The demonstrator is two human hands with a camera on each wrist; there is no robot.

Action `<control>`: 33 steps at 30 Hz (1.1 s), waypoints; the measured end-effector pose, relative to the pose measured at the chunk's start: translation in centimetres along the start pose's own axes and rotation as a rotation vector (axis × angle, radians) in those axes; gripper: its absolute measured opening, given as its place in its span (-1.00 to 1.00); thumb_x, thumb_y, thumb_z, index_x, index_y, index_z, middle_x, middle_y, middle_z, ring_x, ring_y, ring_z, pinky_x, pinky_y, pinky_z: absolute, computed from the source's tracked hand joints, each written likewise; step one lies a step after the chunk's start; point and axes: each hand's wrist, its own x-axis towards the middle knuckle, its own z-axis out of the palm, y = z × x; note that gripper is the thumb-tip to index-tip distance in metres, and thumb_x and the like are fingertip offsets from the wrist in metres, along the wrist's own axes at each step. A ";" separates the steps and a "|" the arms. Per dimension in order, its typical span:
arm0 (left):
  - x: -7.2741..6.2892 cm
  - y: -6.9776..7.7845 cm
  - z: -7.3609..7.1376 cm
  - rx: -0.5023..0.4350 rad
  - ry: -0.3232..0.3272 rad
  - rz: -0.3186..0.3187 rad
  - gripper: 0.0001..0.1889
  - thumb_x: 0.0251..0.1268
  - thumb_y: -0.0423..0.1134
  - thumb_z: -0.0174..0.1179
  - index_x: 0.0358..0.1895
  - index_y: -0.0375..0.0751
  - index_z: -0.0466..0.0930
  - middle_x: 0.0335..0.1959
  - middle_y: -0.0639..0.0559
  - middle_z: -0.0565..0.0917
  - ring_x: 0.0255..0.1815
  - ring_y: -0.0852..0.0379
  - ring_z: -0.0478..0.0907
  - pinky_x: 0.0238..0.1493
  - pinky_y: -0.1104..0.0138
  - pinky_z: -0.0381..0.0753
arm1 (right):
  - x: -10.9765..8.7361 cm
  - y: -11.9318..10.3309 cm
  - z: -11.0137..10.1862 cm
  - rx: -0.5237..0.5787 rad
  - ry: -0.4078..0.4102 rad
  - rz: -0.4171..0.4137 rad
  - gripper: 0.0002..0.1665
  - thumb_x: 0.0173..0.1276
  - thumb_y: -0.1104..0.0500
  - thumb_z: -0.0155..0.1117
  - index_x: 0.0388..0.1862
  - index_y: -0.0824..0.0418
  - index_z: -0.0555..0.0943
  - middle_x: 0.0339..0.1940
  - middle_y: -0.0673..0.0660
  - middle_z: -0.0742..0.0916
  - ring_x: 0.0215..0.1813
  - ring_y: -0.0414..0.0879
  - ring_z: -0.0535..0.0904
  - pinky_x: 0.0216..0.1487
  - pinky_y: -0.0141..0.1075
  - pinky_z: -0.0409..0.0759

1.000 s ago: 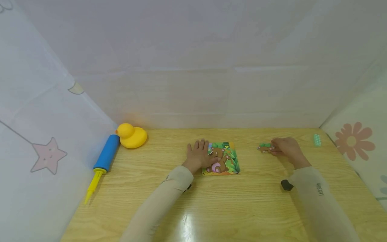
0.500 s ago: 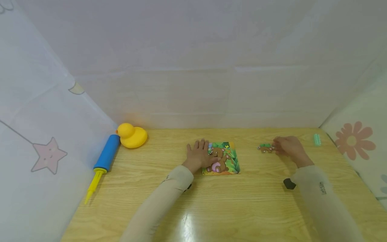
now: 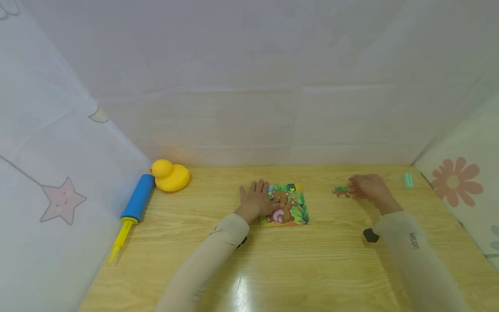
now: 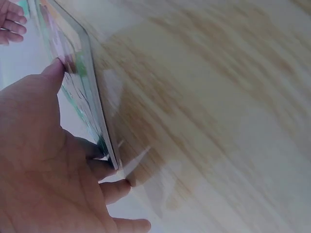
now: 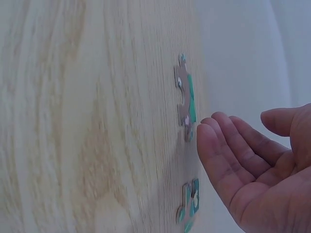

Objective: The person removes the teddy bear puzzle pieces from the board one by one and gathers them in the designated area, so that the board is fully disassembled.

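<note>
My left hand (image 3: 255,201) rests spread over the left side of a square bear picture puzzle (image 3: 297,206). In the left wrist view its thumb touches the picture and other fingers lie at the puzzle's edge. To the right lies a loose jigsaw piece (image 3: 341,192), brown and green, flat on the table. Beside it hovers my right hand (image 3: 368,189), fingers gently bent and thumb apart, holding nothing. The right wrist view puts those fingertips close to the brown jigsaw piece (image 5: 185,99). A second, green jigsaw piece (image 5: 190,204) lies nearby, mostly hidden below the hand in the head view.
A yellow toy duck (image 3: 170,175) sits at the back left, with a blue and yellow hand pump (image 3: 137,199) in front of it. A small pale green block of bumps (image 3: 408,180) lies at the far right. Curtains (image 3: 249,125) border the table (image 3: 296,268).
My right hand first drew slightly right of the brown jigsaw piece, then came back left, overlapping its right end. My left hand and the puzzle have stayed put.
</note>
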 end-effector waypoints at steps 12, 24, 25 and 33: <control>-0.4 0.0 0.2 -0.026 0.035 0.002 0.04 0.30 0.56 -0.06 0.67 -0.01 -0.07 0.70 -0.04 -0.01 0.70 -0.10 -0.06 0.60 -0.25 -0.08 | 0.9 -1.2 3.2 0.079 -0.019 -0.031 -0.29 0.65 -0.09 -0.07 0.49 0.43 0.33 0.39 0.48 0.52 -0.03 -0.16 0.77 0.09 -0.22 0.72; -0.3 -1.0 0.4 -0.039 0.086 0.028 -0.10 0.38 0.48 -0.07 0.65 0.08 0.04 0.67 -0.11 0.05 0.67 -0.16 0.00 0.58 -0.27 -0.03 | 2.2 -3.7 7.6 0.084 -0.053 -0.034 -0.38 0.64 -0.02 -0.05 0.42 0.40 0.44 0.27 0.41 0.63 0.02 -0.03 0.75 0.06 -0.22 0.74; -0.3 -1.2 0.4 -0.046 0.092 0.028 -0.09 0.38 0.48 -0.07 0.65 0.09 0.04 0.67 -0.12 0.06 0.67 -0.17 0.00 0.58 -0.27 -0.03 | 2.3 -3.8 7.9 0.089 -0.055 -0.033 -0.39 0.64 -0.02 -0.05 0.41 0.40 0.44 0.26 0.41 0.64 0.02 -0.01 0.75 0.06 -0.21 0.74; -0.8 -2.6 0.1 -0.099 0.124 0.039 -0.05 0.32 0.51 0.00 0.63 0.03 0.09 0.65 -0.18 0.10 0.66 -0.23 0.02 0.57 -0.30 -0.04 | 2.4 -5.0 10.5 0.149 -0.101 -0.021 -0.40 0.65 0.01 -0.03 0.42 0.40 0.43 0.29 0.43 0.62 0.13 0.12 0.73 0.17 -0.08 0.70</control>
